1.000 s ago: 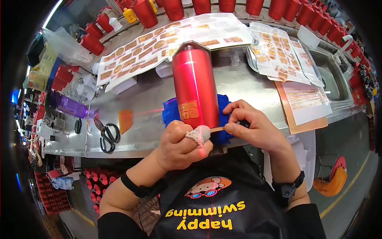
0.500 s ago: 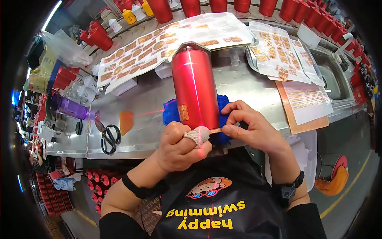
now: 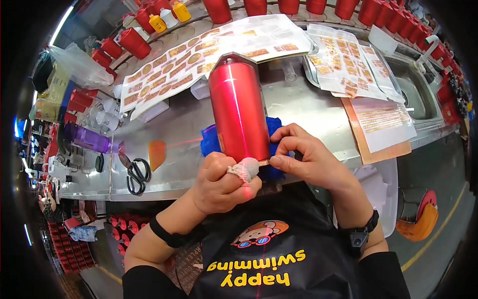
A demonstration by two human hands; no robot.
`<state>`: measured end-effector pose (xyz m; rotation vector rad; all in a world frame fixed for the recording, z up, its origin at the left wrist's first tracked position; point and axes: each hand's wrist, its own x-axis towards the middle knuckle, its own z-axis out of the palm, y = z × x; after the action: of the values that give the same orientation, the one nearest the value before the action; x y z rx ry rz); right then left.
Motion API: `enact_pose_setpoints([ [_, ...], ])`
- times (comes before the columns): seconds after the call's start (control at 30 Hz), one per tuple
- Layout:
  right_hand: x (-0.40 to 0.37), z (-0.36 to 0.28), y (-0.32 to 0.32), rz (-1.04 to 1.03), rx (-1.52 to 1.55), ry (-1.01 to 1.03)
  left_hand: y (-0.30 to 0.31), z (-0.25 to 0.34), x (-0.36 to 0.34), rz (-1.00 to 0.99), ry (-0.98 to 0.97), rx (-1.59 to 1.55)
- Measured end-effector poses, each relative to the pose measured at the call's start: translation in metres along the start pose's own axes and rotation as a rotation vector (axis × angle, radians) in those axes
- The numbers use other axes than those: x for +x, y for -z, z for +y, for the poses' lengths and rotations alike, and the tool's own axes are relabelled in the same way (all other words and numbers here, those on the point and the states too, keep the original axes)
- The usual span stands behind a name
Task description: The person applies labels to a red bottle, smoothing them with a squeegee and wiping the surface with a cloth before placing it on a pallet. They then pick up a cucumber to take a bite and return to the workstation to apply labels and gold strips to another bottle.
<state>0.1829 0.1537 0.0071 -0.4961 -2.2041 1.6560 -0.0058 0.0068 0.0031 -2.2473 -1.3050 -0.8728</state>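
A shiny red cylinder (image 3: 238, 109) lies lengthwise before me in a dark angular holder (image 3: 230, 58), with a red laser line running down it. A gold decal (image 3: 222, 141) shows at its left side. My left hand (image 3: 221, 185) is closed at the cylinder's near end; a whitish knitted cloth piece (image 3: 245, 170) covers one finger, and whatever the fist may hold is hidden. My right hand (image 3: 306, 158) pinches the right side of the near rim between thumb and bent fingers. Blue cloth (image 3: 211, 142) lies under the cylinder.
Black-handled scissors (image 3: 138, 175), a tan scraper-like piece (image 3: 156, 154) and a purple bottle (image 3: 89, 138) lie left. Behind are sheets of gold decals (image 3: 181, 62); more decal sheets (image 3: 343, 62) and a board (image 3: 366, 149) are right, near a sink (image 3: 417, 92). Red cups (image 3: 289, 6) line the back.
The cylinder has turned, carrying the gold decal leftward to its edge. Both hands keep nearly the same grip, and the view has shifted slightly.
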Motion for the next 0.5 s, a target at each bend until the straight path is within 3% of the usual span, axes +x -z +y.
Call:
enact_pose_setpoints([
  [0.2, 0.001, 0.004, -0.002, 0.014, -0.008, 0.023, -0.010, -0.002, 0.013, -0.001, -0.182, 0.117],
  [0.4, 0.001, -0.001, -0.001, -0.027, -0.017, 0.000, -0.002, 0.001, -0.004, 0.018, 0.009, -0.003],
  [0.5, 0.001, 0.003, -0.002, 0.002, -0.036, 0.031, -0.001, 0.003, 0.001, -0.011, -0.006, 0.003],
])
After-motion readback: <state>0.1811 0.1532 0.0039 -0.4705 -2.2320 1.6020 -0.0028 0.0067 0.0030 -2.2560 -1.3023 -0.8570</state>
